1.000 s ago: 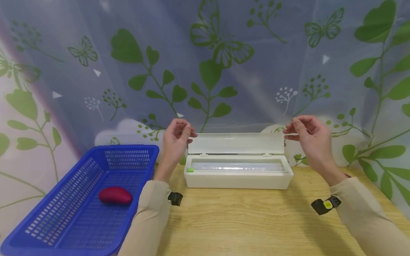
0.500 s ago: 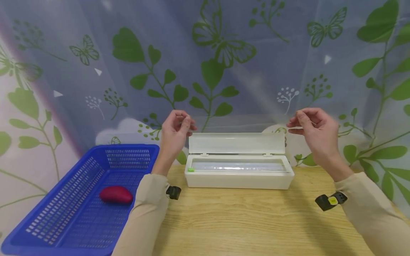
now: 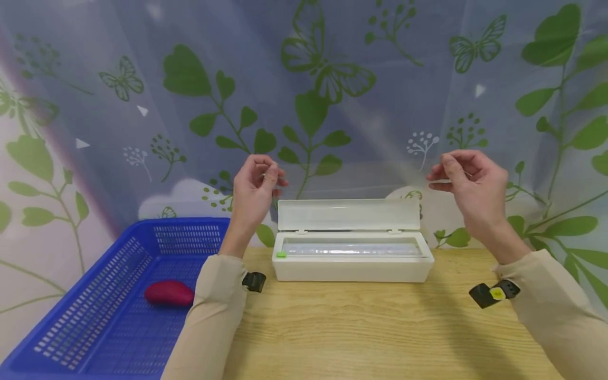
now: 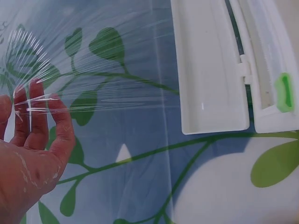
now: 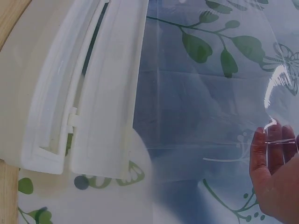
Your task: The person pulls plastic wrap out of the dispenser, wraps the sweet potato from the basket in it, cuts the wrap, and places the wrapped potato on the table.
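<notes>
And here is the clear plastic film [image 4: 107, 100], nearly invisible, spread taut in the air between two raised hands above the dispenser! Bright streaks fan out from the left fingertips toward the open lid, and a glossy crease shines by the right fingers. The left hand [image 3: 252, 195] pinches one corner, thumb brought in to a narrow hold; over on the other side, the right hand [image 3: 480, 195] has the opposite corner pinched just as narrowly, both well apart and level with each other. Below them sits the white film dispenser [image 3: 352, 270], its lid [image 3: 349, 215] tipped back on two hinges, the film roll [image 3: 351, 248] gleaming lengthwise inside and a green slider [image 3: 281, 254] at the left end of the front edge. All of that rests on a wood-grain table [image 3: 356, 332]. Off to the left, a blue perforated basket [image 3: 190, 220] with a red, mango-shaped object [image 3: 167, 293] lying in it, the left forearm covering part of the basket's near right side. Beige sleeves [image 3: 209, 316] on both arms, a black wrist device [image 3: 254, 282] at each cuff, yellow patch on the right one. Behind everything hangs a blue-grey curtain [image 3: 380, 132], printed with green leaves and butterflies.
</notes>
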The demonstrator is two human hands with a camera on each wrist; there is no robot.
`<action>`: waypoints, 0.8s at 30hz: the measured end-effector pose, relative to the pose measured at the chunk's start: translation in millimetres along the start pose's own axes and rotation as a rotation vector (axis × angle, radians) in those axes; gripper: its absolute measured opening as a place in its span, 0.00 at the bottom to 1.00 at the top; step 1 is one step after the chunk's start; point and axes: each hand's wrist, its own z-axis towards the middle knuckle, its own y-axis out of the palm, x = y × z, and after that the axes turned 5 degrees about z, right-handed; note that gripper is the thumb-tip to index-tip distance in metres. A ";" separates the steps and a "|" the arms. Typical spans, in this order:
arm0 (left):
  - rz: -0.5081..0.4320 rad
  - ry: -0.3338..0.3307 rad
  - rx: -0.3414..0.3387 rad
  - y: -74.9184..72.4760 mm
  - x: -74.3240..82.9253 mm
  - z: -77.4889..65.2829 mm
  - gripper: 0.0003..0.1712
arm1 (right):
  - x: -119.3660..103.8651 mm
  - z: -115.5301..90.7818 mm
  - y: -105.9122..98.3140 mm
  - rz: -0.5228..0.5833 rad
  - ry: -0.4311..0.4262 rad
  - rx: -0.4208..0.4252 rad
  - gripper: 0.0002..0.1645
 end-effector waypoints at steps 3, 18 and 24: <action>0.001 0.013 0.003 -0.9 3.3 3.1 0.13 | -3.6 3.5 1.8 0.015 -0.001 -0.002 0.10; 0.009 0.031 0.011 -5.0 19.3 15.1 0.11 | -15.6 15.5 8.5 0.047 -0.048 0.007 0.09; 0.000 0.038 0.016 -6.0 24.4 18.6 0.11 | -20.0 19.3 10.5 0.049 -0.049 0.016 0.10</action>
